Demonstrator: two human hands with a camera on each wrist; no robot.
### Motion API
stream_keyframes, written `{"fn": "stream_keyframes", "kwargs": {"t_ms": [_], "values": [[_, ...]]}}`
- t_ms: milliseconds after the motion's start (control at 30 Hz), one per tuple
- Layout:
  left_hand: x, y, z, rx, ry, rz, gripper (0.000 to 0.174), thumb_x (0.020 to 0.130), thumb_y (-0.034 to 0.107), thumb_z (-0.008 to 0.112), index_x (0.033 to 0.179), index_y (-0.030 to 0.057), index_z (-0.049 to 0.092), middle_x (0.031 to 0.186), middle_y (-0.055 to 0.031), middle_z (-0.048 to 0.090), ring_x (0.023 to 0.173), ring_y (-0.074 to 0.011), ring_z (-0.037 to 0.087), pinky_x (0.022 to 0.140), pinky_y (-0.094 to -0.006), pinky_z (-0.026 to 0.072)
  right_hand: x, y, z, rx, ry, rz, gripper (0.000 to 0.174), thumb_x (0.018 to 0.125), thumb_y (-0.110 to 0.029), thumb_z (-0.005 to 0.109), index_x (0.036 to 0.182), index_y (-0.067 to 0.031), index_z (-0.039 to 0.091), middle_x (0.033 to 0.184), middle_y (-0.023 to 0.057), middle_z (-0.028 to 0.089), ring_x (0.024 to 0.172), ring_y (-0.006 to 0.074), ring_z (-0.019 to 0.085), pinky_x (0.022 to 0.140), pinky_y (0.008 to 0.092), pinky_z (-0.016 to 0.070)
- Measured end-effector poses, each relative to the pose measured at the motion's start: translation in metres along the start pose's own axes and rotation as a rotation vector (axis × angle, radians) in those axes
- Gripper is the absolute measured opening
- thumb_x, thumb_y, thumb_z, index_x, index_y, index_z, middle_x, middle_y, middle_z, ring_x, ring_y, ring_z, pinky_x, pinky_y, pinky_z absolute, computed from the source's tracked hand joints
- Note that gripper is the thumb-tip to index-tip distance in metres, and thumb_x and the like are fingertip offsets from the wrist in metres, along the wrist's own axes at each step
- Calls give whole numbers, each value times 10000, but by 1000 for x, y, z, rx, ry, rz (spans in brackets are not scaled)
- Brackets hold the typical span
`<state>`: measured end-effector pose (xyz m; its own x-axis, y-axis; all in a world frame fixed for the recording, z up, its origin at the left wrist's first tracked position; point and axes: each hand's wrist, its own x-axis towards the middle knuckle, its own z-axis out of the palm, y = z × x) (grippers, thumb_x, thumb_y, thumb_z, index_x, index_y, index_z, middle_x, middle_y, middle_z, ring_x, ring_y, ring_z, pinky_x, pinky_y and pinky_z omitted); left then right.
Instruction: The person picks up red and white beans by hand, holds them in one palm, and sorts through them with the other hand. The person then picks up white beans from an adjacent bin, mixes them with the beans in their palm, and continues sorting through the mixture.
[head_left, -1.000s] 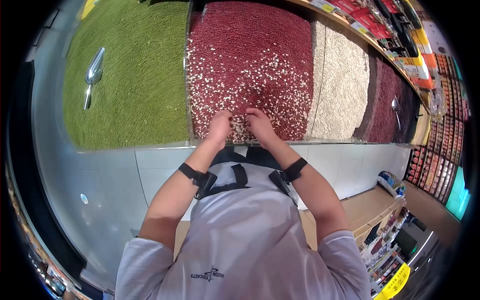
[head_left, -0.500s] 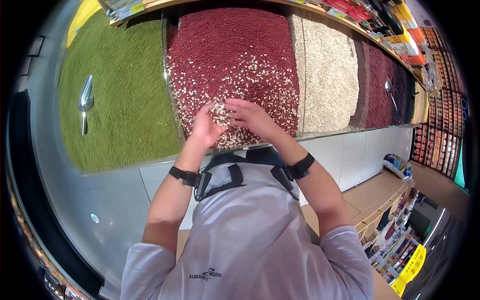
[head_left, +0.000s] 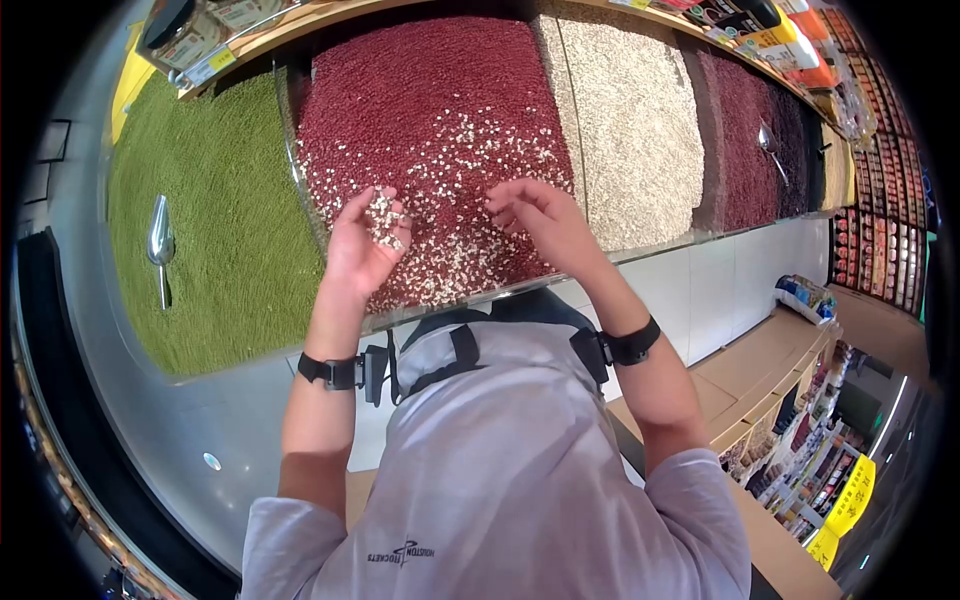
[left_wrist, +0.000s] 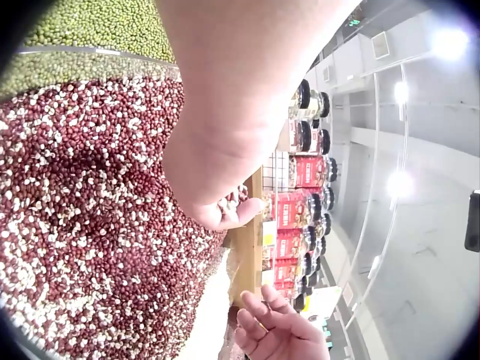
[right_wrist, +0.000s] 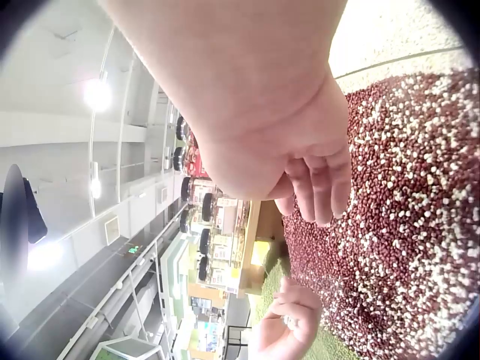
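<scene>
My left hand (head_left: 355,252) is palm up over the red bean bin, cupped round a handful of white grains (head_left: 383,218) mixed with some red beans. In the left wrist view, its fingers and thumb (left_wrist: 244,213) curl up beside that handful. To the right, my right hand (head_left: 552,228) hovers above the same bin with its fingers loosely bent and nothing visible in them. The red beans (head_left: 425,70) fill the bin deeply. White grains (head_left: 465,262) lie scattered over them, thickest near the front edge.
Left is a bin of green beans (head_left: 215,210) with a metal scoop (head_left: 160,245) on it. White grains (head_left: 632,120) fill the bin to the right, with dark red beans (head_left: 742,140) and another scoop (head_left: 768,140) beyond. A wooden shelf (head_left: 290,30) with jars crosses behind.
Both hands were low in the beans, then came together round a handful of mixed grains. Now they are apart, the left holding the handful further left. The head view has shifted.
</scene>
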<state>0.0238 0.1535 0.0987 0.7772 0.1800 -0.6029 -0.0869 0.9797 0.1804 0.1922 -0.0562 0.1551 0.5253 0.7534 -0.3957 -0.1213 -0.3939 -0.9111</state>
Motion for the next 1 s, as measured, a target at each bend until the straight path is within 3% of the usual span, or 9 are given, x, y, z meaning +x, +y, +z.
{"fn": "stream_keyframes", "kwargs": {"t_ms": [133, 267, 300, 400, 433, 600, 800, 867, 1000], "values": [[4, -7, 13, -97, 15, -107, 211, 993, 214, 531, 906, 41, 615, 825, -125, 653, 744, -233, 625, 658, -338, 579, -17, 2, 2, -115, 21, -72, 231, 990, -58, 484, 1110, -11, 675, 938, 53, 720, 846, 102, 661, 753, 266, 533], [13, -28, 28, -123, 65, -123, 204, 979, 176, 514, 930, -2, 600, 962, -191, 666, 943, -344, 669, 840, -434, 617, -28, -10, 6, -313, 49, -206, 192, 958, -93, 553, 1076, -20, 686, 917, 107, 718, 788, 196, 686, 730, 315, 536], [14, -33, 34, -130, 69, -128, 198, 974, 166, 506, 953, -10, 595, 1000, -205, 660, 985, -358, 661, 875, -455, 608, -29, -10, 6, -346, 59, -223, 178, 937, -109, 582, 1058, -29, 686, 936, 132, 703, 789, 260, 679, 720, 349, 531], [18, -43, 42, -95, 73, -122, 210, 959, 141, 490, 1038, -30, 582, 1086, -236, 643, 1077, -388, 638, 940, -499, 584, -29, -13, 8, -420, 101, -321, 160, 929, -115, 595, 1036, -35, 682, 917, 125, 679, 780, 276, 661, 696, 368, 523], [19, -45, 45, -83, 66, -127, 230, 963, 141, 474, 1059, -44, 572, 1095, -245, 633, 1084, -403, 631, 947, -505, 581, -26, -8, 8, -396, 100, -313, 154, 925, -104, 628, 1052, -88, 714, 899, 74, 669, 686, 166, 610, 637, 301, 499], [24, -54, 63, 45, -4, -103, 358, 1003, 145, 418, 1248, -93, 525, 1125, -245, 621, 1109, -424, 620, 974, -507, 568, -21, -6, 8, -469, 112, -402, 147, 883, -106, 679, 1020, -127, 727, 870, 59, 645, 681, 166, 597, 605, 293, 488], [19, -50, 71, 37, 58, -94, 356, 1018, 121, 419, 1267, -114, 516, 1176, -256, 609, 1123, -392, 622, 974, -487, 571, -20, -14, -5, -439, 219, -467, 117, 865, -101, 681, 977, -86, 712, 861, 82, 661, 729, 242, 638, 651, 354, 521], [18, -47, 64, 51, 78, -85, 351, 1024, 99, 414, 1274, -127, 510, 1251, -248, 577, 1101, -381, 629, 959, -468, 579, -20, -9, -16, -440, 275, -261, 117, 882, -102, 676, 985, -77, 727, 872, 83, 675, 665, 193, 623, 609, 319, 506], [16, -41, 48, 341, 143, 13, 356, 1039, 80, 388, 1281, -146, 519, 1462, -209, 399, 1303, -328, 465, 1048, -495, 510, -16, 6, -20, -402, 239, -200, 112, 913, -87, 671, 1004, -47, 723, 829, 38, 648, 635, 86, 532, 586, 256, 438]]}}
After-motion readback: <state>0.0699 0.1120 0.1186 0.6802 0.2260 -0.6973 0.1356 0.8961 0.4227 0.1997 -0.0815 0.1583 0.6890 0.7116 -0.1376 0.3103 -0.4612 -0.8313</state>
